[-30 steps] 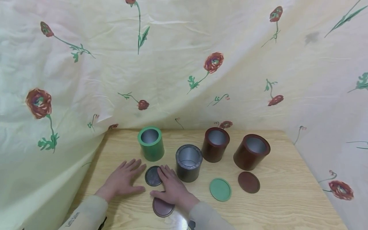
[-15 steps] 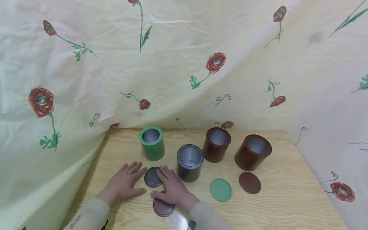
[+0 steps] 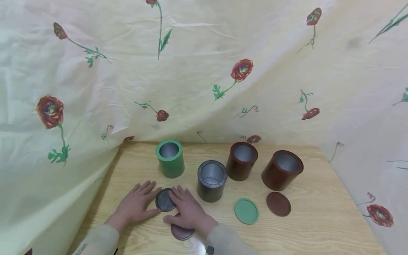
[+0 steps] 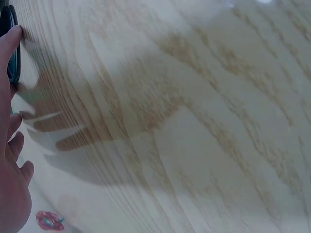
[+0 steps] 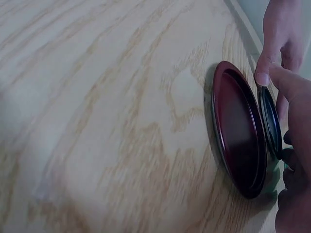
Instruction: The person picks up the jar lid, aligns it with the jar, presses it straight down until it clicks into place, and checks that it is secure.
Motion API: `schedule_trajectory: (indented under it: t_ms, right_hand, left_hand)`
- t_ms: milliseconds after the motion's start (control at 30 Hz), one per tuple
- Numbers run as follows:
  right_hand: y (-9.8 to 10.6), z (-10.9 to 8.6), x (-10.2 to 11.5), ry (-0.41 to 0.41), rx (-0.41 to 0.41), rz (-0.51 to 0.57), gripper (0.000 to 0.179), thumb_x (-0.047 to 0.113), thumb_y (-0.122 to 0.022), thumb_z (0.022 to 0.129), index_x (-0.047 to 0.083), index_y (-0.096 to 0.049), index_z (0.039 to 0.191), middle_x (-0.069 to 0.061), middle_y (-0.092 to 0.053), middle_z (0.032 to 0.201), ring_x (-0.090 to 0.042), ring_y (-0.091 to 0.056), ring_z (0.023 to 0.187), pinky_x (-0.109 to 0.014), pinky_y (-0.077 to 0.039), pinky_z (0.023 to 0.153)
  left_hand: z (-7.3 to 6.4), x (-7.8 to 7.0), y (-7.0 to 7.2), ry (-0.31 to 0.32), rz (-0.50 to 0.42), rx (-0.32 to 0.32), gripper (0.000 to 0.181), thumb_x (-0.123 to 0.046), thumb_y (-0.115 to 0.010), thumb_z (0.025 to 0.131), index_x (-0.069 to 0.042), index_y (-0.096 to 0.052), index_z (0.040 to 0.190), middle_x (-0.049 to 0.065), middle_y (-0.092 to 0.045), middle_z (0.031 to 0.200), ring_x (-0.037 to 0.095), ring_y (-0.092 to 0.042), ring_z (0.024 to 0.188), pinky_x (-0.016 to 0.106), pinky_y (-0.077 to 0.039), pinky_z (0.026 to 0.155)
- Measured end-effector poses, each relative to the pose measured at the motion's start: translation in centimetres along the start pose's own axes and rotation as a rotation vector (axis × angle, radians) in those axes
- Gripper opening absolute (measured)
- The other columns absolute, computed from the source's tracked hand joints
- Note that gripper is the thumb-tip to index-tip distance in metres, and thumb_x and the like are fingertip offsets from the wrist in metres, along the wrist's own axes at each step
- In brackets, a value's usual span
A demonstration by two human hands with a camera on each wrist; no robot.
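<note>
One grey lid (image 3: 165,201) is lying on the bench (image 3: 318,216) in front of the green can (image 3: 172,167); the left hand (image 3: 135,202) is touching its edge, and the right hand (image 3: 188,209) is resting fingertips on it (partly hiding the maroon lid (image 3: 182,233)), each grip lying spread.

Honestly can't tell if this is a home, a lab or what. All you really get is a screened-off table spot: a creased cream cloth printed with red flowers and green stems (image 3: 191,81) hangs behind and along both sides of a pale, yellowish wood-grain tabletop (image 3: 318,212), so it's hiding whatever room is back there.
</note>
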State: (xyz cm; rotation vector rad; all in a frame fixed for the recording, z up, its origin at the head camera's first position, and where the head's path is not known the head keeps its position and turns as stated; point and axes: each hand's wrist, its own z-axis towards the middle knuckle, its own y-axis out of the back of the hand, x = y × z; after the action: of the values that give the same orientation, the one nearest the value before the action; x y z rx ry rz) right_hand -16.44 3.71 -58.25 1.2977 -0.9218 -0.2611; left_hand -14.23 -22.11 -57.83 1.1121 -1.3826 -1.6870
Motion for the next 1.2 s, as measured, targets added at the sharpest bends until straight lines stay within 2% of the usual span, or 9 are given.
schedule_trajectory:
  t_ms: [267,500,633,767,867,1200]
  right_hand:
    - [-0.1,0.3,0.1,0.024,0.011,0.001,0.091,0.067,-0.058,0.101,0.008,-0.038,0.166,-0.014,-0.033,0.173,-0.030,-0.022,0.163,-0.050,-0.022,0.132]
    - [0.2,0.5,-0.5,0.059,-0.063,-0.061,0.091,0.066,-0.061,0.100,0.004,-0.040,0.164,-0.016,-0.034,0.172,-0.034,-0.024,0.162,-0.049,-0.023,0.132]
    - [0.2,0.9,-0.7,0.048,-0.079,-0.120,0.095,0.066,-0.066,0.097,0.003,-0.042,0.163,-0.017,-0.032,0.173,-0.033,-0.023,0.163,-0.046,-0.021,0.132]
    - [0.0,1.4,-1.0,-0.006,-0.062,-0.163,0.098,0.069,-0.069,0.094,0.005,-0.043,0.163,-0.014,-0.029,0.175,-0.031,-0.019,0.164,-0.045,-0.019,0.133]
    - [-0.3,1.4,-1.2,-0.033,-0.059,-0.162,0.098,0.070,-0.071,0.092,0.006,-0.044,0.162,-0.013,-0.028,0.175,-0.030,-0.018,0.164,-0.046,-0.018,0.133]
    - [-0.3,1.7,-1.3,-0.040,-0.066,-0.137,0.092,0.064,-0.075,0.092,0.008,-0.050,0.160,-0.013,-0.032,0.174,-0.031,-0.021,0.164,-0.046,-0.020,0.132]
  left_hand:
    - [-0.6,0.3,0.1,0.010,0.007,-0.013,0.077,-0.065,-0.069,0.095,-0.014,-0.061,0.153,0.019,-0.048,0.163,0.043,-0.042,0.152,0.067,-0.033,0.123]
    - [-0.7,0.6,0.1,-0.006,0.023,-0.024,0.079,-0.068,-0.068,0.095,-0.014,-0.061,0.152,0.019,-0.049,0.162,0.043,-0.043,0.152,0.067,-0.034,0.122]
    - [-0.8,0.8,0.2,-0.006,0.036,-0.025,0.080,-0.069,-0.069,0.094,-0.014,-0.062,0.152,0.019,-0.050,0.162,0.042,-0.043,0.152,0.067,-0.034,0.122]
    - [-0.7,0.8,0.1,-0.013,0.049,-0.033,0.081,-0.070,-0.069,0.093,-0.015,-0.062,0.152,0.019,-0.050,0.162,0.043,-0.043,0.152,0.067,-0.034,0.122]
    - [-0.7,0.7,0.1,-0.015,0.049,-0.037,0.082,-0.071,-0.069,0.092,-0.015,-0.063,0.151,0.020,-0.049,0.162,0.043,-0.044,0.151,0.067,-0.034,0.122]
    - [-0.8,0.6,0.1,0.005,0.018,-0.039,0.078,-0.066,-0.072,0.093,-0.013,-0.064,0.150,0.021,-0.049,0.162,0.045,-0.043,0.151,0.067,-0.034,0.122]
